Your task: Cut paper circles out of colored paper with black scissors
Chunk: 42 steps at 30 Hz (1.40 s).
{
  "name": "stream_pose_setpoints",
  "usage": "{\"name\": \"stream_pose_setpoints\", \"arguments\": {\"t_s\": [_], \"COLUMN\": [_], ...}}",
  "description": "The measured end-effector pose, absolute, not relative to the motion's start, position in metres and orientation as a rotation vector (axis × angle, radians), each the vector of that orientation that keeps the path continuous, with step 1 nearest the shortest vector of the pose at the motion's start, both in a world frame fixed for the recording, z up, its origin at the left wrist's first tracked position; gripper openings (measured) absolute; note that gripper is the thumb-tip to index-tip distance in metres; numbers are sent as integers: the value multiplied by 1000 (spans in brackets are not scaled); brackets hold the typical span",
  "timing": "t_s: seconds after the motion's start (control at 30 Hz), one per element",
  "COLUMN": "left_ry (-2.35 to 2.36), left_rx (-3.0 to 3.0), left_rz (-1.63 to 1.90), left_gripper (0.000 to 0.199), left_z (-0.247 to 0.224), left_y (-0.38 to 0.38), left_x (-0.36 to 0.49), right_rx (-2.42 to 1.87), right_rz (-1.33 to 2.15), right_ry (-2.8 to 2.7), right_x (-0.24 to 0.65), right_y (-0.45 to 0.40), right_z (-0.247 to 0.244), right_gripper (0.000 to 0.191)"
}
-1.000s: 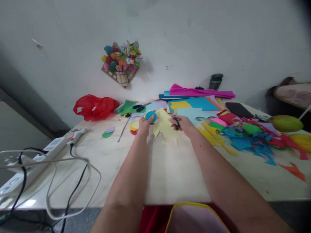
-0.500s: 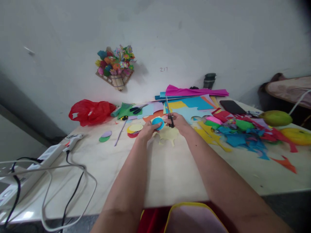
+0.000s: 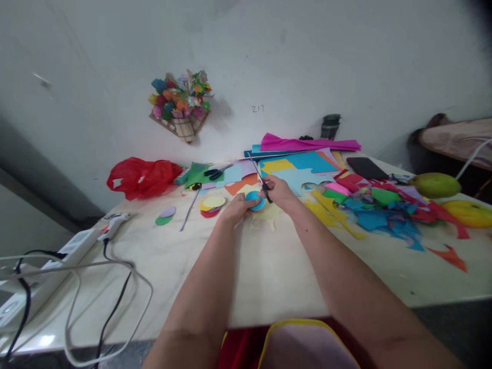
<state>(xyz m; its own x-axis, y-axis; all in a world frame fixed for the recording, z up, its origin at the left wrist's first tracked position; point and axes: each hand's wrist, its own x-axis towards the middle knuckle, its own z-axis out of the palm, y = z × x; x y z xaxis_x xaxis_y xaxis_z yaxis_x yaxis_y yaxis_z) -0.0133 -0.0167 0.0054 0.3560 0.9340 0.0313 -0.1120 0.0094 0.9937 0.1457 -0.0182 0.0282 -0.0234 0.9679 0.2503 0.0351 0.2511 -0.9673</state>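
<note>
My left hand [image 3: 239, 206] is closed on a round blue paper disc [image 3: 254, 200], thumb on top. In my right hand [image 3: 277, 190] is a pair of scissors [image 3: 260, 177] with dark handles, the blades pointing up and away to the left. The right fingers are close beside the disc; whether they touch it I cannot tell. Under the hands lies a pale yellow paper scrap [image 3: 266, 218] with curved cut-outs. To the left of my left hand sits a small pile of paper circles [image 3: 213, 204] in pale yellow, yellow and red.
Purple and green circles [image 3: 166, 215] lie at left, near a thin purple strip [image 3: 189, 210]. Behind are a red plastic bag [image 3: 144, 177], other scissors [image 3: 217, 172] and paper sheets [image 3: 307, 164]. Coloured scraps [image 3: 384, 210] heap at right. A power strip [image 3: 57, 261] with cables is at left.
The blue disc and my left hand have moved slightly down and right. The scissors in my right hand have tilted, their tips swinging left.
</note>
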Motion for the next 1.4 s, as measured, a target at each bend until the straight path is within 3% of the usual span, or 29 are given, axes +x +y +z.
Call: {"name": "stream_pose_setpoints", "arguments": {"t_s": [0.63,1.0,1.4], "left_ry": [745,832,792], "left_rx": [1115,1066,862], "left_rz": [1103,1303,1475], "left_gripper": [43,46,26], "left_z": [-5,-9,-1], "left_y": [-9,-6,-12], "left_x": [-5,-8,-9], "right_rx": [-1021,-1128,-1039], "right_rz": [1007,1045,1316], "right_ry": [-1032,-1122,-1611], "right_x": [136,144,159], "right_y": [-10,-18,-30], "right_z": [19,26,26], "right_gripper": [49,36,35]}}
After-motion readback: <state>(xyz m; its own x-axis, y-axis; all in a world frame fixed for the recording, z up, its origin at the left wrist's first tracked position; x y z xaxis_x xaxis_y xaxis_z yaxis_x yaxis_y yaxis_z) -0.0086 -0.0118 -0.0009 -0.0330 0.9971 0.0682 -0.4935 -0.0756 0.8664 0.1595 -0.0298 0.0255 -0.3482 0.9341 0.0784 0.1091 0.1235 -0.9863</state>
